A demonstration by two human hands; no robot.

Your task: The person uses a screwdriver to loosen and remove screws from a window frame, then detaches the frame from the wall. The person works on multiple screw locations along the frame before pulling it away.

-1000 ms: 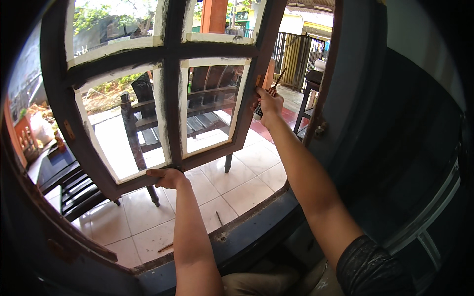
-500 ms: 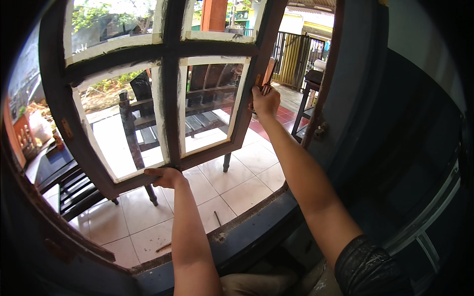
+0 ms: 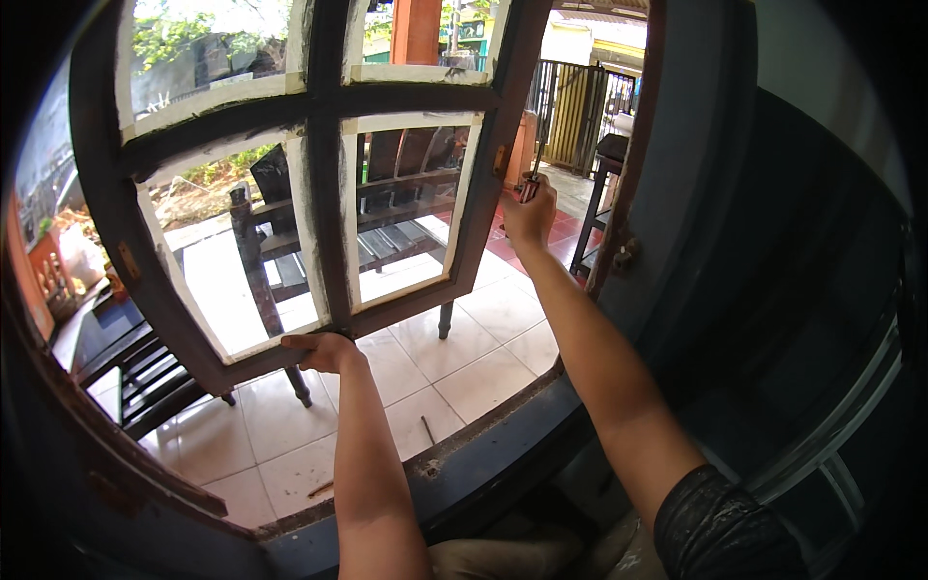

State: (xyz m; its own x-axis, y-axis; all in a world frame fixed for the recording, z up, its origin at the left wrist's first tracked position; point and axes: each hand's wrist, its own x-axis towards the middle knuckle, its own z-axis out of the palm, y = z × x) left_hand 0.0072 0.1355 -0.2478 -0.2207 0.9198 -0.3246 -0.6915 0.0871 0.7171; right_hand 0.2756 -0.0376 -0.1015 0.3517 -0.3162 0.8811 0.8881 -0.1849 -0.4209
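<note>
A dark-framed window sash [image 3: 326,213] with several glass panes stands swung outward in front of me, masking tape bordering its panes. My left hand [image 3: 331,352] is closed around the sash's bottom rail, near the middle. Just off the sash's right edge, my right hand [image 3: 530,215] is wrapped round a screwdriver [image 3: 529,188] with a red and dark handle. Its thin shaft points upward. Beside that hand, a small metal plate [image 3: 500,159] sits in the edge of the sash. Another such plate [image 3: 129,261] shows on the left stile.
Below me runs the dark window sill [image 3: 483,435], with debris on it. A metal catch [image 3: 625,256] sits on the right jamb. Outside are a dark slatted bench [image 3: 387,242], a low dark slatted table [image 3: 145,372], white floor tiles [image 3: 406,358] and a gate [image 3: 570,116].
My right hand has drawn a little right and down, off the sash's edge, and the screwdriver's shaft now shows pointing up. The sash has shifted slightly left in view; my left hand keeps its place.
</note>
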